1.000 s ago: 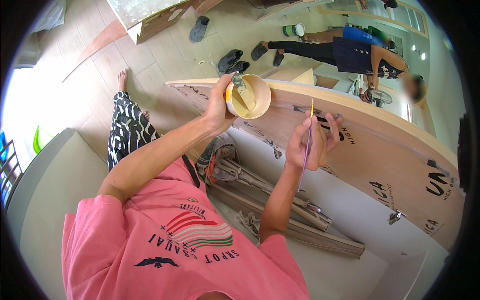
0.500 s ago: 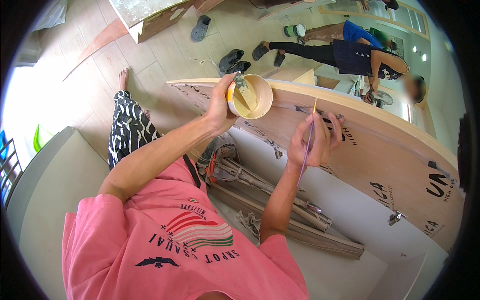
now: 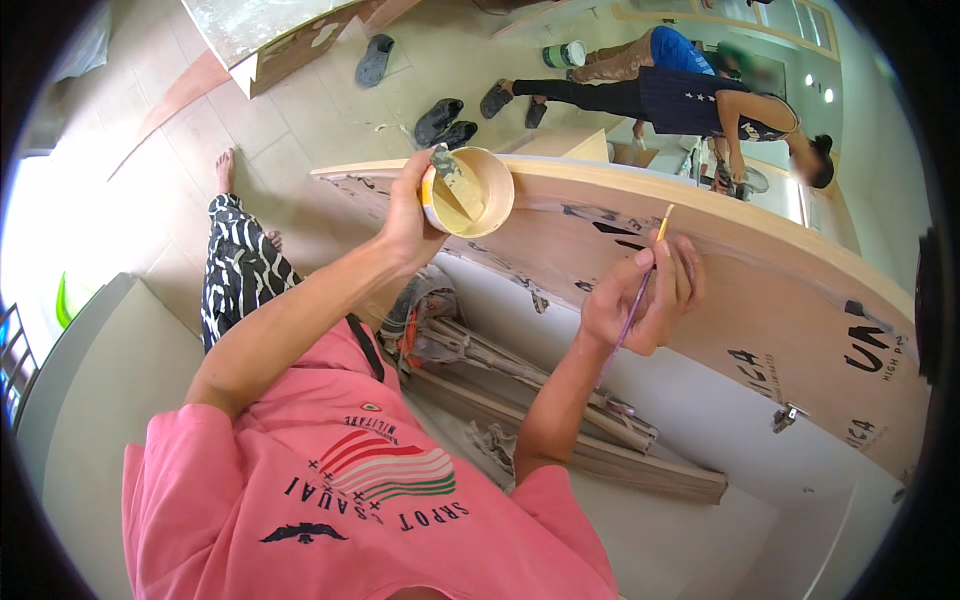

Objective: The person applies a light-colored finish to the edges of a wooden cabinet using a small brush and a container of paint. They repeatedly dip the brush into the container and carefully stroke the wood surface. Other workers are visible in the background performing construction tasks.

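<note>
My left hand [image 3: 408, 212] is wrapped round a paint cup [image 3: 494, 185] with a white rim and a yellow outer side. Inside it are pale yellow paint and a flat, paint-smeared scraper [image 3: 450, 168], which leans on the near rim. My right hand [image 3: 640, 300] pinches a thin paintbrush [image 3: 630, 325] with a purple handle and a yellow neck. Its pale tip points up at the light wooden edge [image 3: 580, 183] of a brown panel door [image 3: 690, 315]. I cannot tell whether the bristles touch the edge.
Below the door a white cabinet interior [image 3: 600, 340] holds long folded tan pieces [image 3: 580, 430] and a cloth bundle [image 3: 425, 300]. A metal hinge [image 3: 788, 416] sits on the door. Beyond, two people [image 3: 690, 100] stand near a paint bucket [image 3: 563, 54]; dark clogs [image 3: 440, 122] lie on the tiles.
The brush and my right hand have moved right along the door's edge. The cup in my left hand appears further left, as the whole view has shifted. Both grips stay the same.
</note>
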Action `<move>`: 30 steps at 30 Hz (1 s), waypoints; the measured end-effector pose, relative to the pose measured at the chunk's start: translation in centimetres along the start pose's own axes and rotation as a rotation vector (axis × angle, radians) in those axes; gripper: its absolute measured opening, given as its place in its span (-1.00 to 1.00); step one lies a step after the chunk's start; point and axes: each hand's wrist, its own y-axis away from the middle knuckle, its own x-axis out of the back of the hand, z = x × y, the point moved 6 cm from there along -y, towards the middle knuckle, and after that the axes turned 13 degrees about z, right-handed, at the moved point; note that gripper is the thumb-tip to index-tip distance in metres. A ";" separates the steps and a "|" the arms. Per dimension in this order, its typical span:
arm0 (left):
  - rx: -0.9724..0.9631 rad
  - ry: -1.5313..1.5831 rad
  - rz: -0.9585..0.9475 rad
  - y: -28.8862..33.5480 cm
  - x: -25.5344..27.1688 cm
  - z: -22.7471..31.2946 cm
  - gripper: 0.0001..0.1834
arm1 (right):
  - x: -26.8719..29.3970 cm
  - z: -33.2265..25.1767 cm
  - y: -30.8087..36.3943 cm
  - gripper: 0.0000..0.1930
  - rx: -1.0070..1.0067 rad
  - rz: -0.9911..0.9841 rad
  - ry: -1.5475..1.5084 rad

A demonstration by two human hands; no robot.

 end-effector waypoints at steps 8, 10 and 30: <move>-0.015 -0.011 -0.018 -0.1 -0.1 -0.1 -0.54 | 0.5 1.5 -1.2 -0.81 -0.072 0.104 -0.025; -0.017 -0.007 -0.024 -0.2 0.1 -0.1 -0.53 | 0.6 1.8 -1.2 -0.81 -0.116 0.141 -0.057; -0.006 -0.059 -0.003 -0.1 0.1 -0.1 -0.33 | 1.1 2.6 -2.3 -0.82 -0.097 0.122 -0.040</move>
